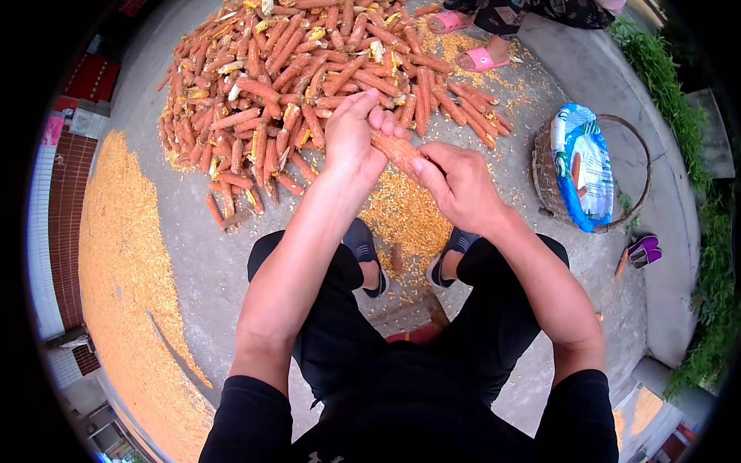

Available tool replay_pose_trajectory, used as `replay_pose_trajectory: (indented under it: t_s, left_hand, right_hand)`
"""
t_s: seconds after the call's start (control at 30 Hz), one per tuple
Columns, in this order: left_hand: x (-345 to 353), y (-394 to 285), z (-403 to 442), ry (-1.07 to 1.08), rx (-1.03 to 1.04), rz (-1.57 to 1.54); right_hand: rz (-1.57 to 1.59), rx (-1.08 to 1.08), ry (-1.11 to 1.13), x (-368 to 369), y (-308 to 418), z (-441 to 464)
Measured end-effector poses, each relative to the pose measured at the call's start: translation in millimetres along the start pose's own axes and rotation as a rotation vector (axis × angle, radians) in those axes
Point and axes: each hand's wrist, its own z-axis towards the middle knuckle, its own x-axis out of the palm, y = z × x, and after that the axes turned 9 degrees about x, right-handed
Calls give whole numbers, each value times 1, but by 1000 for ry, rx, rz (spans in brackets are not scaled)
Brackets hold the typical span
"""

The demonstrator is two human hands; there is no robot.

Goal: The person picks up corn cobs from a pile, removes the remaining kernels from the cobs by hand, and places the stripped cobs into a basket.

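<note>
Between my two hands is a reddish corn cob [397,152] with no kernels showing on its visible side. My left hand [357,135] is at its upper left end, its fingers bent around that end. The lower right part of the cob lies between the thumb and curled fingers of my right hand [457,181]. Below the cob, loose yellow kernels [409,216] are heaped on the ground between my shoes. A large pile of reddish cobs [270,85], a few with some yellow kernels on them, lies just beyond my hands.
A wicker basket [546,174] with a blue and white liner and a few cobs stands at the right, near purple shoes [644,251]. Another person's foot in a pink sandal [488,58] is beyond the pile. Kernels [131,285] are spread along the left.
</note>
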Motion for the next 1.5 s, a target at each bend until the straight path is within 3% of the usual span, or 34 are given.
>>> replay_pose_trajectory:
  t_s: [0.13, 0.33, 0.43, 0.53, 0.63, 0.83, 0.93, 1.0, 1.1, 1.17, 1.37, 1.43, 1.5]
  left_hand:
    - [-10, -1, 9, 40, 4, -72]
    - [-4, -3, 4, 105, 102, -26]
    - [-9, -3, 8, 181, 110, -75]
    - [-10, -7, 8, 214, 60, -149]
    - [-20, -8, 12, 293, 84, -150]
    - [-24, -11, 15, 360, 4, -148]
    - [-28, -15, 21, 329, 53, -4]
    - [-39, -23, 22, 165, 24, 290]
    - [-63, -28, 27, 37, 39, 565]
    - [-82, -29, 35, -5, -41, 591]
    - [-109, -20, 40, -1, -129, 729]
    - [-118, -13, 43, 24, -122, 762]
    - [-122, -6, 48, 38, -142, 791]
  right_hand:
    - [180, 63, -124, 9, -6, 2]
    - [422, 398, 73, -1, 10, 5]
    - [419, 329, 327, 0, -5, 7]
    - [195, 291, 224, -6, -2, 6]
    - [-108, 30, 41, -5, -16, 4]
    - [-143, 168, 73, -12, -16, 6]
    - [-278, 257, 140, -24, -18, 8]
    - [-341, 118, 4, -30, -53, 2]
    - [-232, 388, -139, -59, -95, -4]
    - [-40, 776, -232, -96, -101, -5]
    - [751, 1031, -1058, -176, -203, -50]
    - [692, 1162, -1015, -180, -214, -66]
    - [381, 1305, -700, -169, -217, -70]
